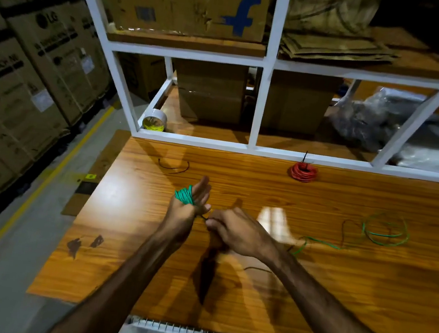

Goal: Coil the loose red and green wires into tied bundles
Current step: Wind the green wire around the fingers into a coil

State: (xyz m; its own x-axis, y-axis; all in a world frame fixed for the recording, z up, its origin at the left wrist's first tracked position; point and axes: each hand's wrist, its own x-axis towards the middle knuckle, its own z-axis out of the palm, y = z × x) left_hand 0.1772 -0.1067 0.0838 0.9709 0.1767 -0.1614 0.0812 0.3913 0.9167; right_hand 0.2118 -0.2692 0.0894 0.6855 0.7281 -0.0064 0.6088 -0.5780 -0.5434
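Note:
Several turns of green wire (pixel 184 197) are wound round my left hand (pixel 189 209), whose fingers point up and away with the thumb lying across the coil. My right hand (pixel 234 232) is beside it, fingers curled, pinching the green wire where it leaves the coil. The loose rest of the green wire (pixel 385 229) trails right across the wooden table (pixel 308 289) and ends in open loops. A coiled red wire bundle (pixel 304 172), tied with a black tie that sticks up, lies at the table's far edge.
A short black tie (pixel 173 166) lies on the table beyond my left hand. A white shelf frame (pixel 258 107) stands behind the table with cardboard boxes, a tape roll (pixel 154 123) and plastic bags (pixel 378 120). Stacked cartons (pixel 27 71) line the left aisle.

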